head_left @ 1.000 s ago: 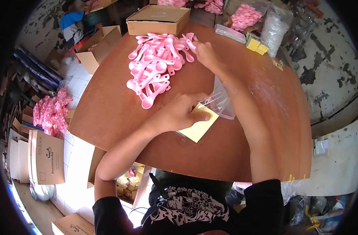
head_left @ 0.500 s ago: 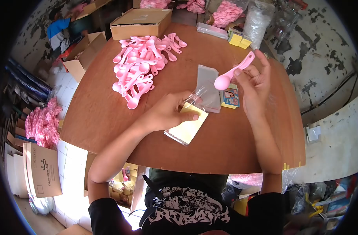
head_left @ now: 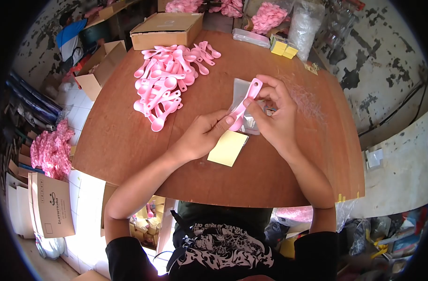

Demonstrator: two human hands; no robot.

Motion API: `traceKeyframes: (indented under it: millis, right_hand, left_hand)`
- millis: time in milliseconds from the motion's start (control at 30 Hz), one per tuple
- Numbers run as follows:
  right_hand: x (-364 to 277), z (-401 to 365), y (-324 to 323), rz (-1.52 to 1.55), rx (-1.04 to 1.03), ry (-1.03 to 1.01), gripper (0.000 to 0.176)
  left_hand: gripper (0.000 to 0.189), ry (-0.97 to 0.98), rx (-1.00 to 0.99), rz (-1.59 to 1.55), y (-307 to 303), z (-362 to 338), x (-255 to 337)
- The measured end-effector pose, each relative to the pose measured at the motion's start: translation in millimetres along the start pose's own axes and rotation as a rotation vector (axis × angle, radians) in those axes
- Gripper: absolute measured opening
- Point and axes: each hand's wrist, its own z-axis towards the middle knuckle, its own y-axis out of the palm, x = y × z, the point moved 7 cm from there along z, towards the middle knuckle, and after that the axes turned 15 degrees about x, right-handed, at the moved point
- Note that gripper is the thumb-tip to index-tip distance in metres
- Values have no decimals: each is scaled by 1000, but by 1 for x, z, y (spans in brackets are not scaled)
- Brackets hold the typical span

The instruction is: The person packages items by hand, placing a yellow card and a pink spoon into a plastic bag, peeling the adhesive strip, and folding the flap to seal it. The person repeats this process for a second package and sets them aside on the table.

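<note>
My right hand (head_left: pixel 275 110) pinches the handle of a pink measuring spoon (head_left: pixel 250 97), which slants down to the left. At its bowl end my left hand (head_left: pixel 207 133) is closed, the thumb pressing against the spoon. A yellow card (head_left: pixel 228 149) sits right below my left fingers; whether they also grip it or a bag around it is hidden. Beyond my hands, a stack of clear plastic bags (head_left: pixel 240 87) lies on the table, partly covered by them. Left of these, many pink spoons (head_left: pixel 169 83) form a loose pile.
A closed cardboard box (head_left: pixel 167 30) stands at the table's far edge (head_left: pixel 218 33). Small yellow boxes (head_left: pixel 283 47) and a clear plastic roll (head_left: pixel 306 29) are at the far right. On the floor to the left are an open carton (head_left: pixel 101 68) and a pink bundle (head_left: pixel 52 149). A person (head_left: pixel 71 40) is at the far left.
My right hand has brought the spoon down and left to my left hand. My left thumb has shifted from the yellow card to the spoon's bowl end.
</note>
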Motion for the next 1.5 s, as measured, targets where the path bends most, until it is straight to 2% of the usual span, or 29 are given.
traceKeyframes:
  millis: [33,67,100,133,200,233,300,333,400,433,467,533,600,667,700,767,800,867,933,1000,1033,1067,1167,1200,1267,1333,1400,1500]
  right_hand:
    - [0,0,-1,1,0,3,38]
    - [-5,0,-1,-88,-31,-99,31]
    - [-10,-1,0,-178,-62,-201,24]
    - [-7,-3,0,-177,-62,-200,24]
    - [13,-8,1,123,-117,115,14]
    - [12,-8,-2,120,-119,116,14]
    - [13,-11,-1,158,-269,336,12]
    - [8,-7,-6,156,-268,337,12]
    - [-32,12,-29,-14,-44,-133,10]
    - [-52,20,-38,-38,79,-344,9]
    - [-50,27,-40,-36,73,-341,9]
    - [-47,28,-22,-163,-242,-426,10]
    - [-56,27,-23,-189,-238,-488,11]
    - [-56,26,-29,-68,-215,-359,10]
    - [-61,22,-29,-67,-217,-359,10]
    - [-54,14,-23,128,-291,-26,11]
    - [-55,8,-21,129,-285,-27,11]
    - [-34,-6,-14,278,-308,285,12]
    - [-19,-14,-13,233,-319,296,13]
    - [-21,-17,-14,56,-329,77,14]
    - [-26,-19,-16,-25,-319,-2,13]
    - [-29,-21,-15,-25,-319,-1,13]
    - [-44,-23,-18,-228,-191,-309,8]
    - [-43,-25,-18,-231,-187,-309,8]
    - [-47,-29,-16,-342,-185,-447,10]
    - [-50,-30,-16,-367,-162,-499,10]
    - [-60,-33,-13,-478,-158,-695,13]
    - [-65,-34,-10,-538,-204,-803,16]
  left_hand:
    - [33,-13,2,-1,0,-1,-4]
    - [38,-26,5,-3,0,-2,-5]
    - [37,-39,9,31,0,-3,-3]
    - [37,-40,9,31,1,-3,-5]
    - [37,35,19,32,3,-3,-4]
    - [37,34,18,29,3,-3,-5]
    - [37,86,-26,42,7,-4,-3]
    - [37,86,-27,40,10,-5,-2]
    - [39,339,163,4,3,-9,21]
    - [42,371,137,62,-3,-8,25]
    - [42,367,143,61,-8,-7,28]
    - [48,452,185,164,-13,-7,36]
    - [47,441,210,154,-14,-6,37]
    - [40,505,248,143,-15,-10,41]
    - [40,504,250,143,-13,-10,42]
    - [38,537,178,29,-8,-13,51]
    - [38,539,173,32,-8,-15,55]
    - [36,181,-41,-273,5,-16,41]
    - [30,161,11,-292,8,-16,38]
    - [26,51,34,-128,8,-14,25]
    - [25,33,31,-148,9,-14,21]
    - [25,32,31,-148,9,-14,20]
    - [27,67,24,-76,12,-15,23]
    - [27,50,21,-74,13,-16,23]
    - [27,35,16,-72,14,-17,24]
    - [28,167,21,102,13,-18,32]
    - [29,182,16,137,15,-22,40]
    - [32,254,6,189,18,-23,44]
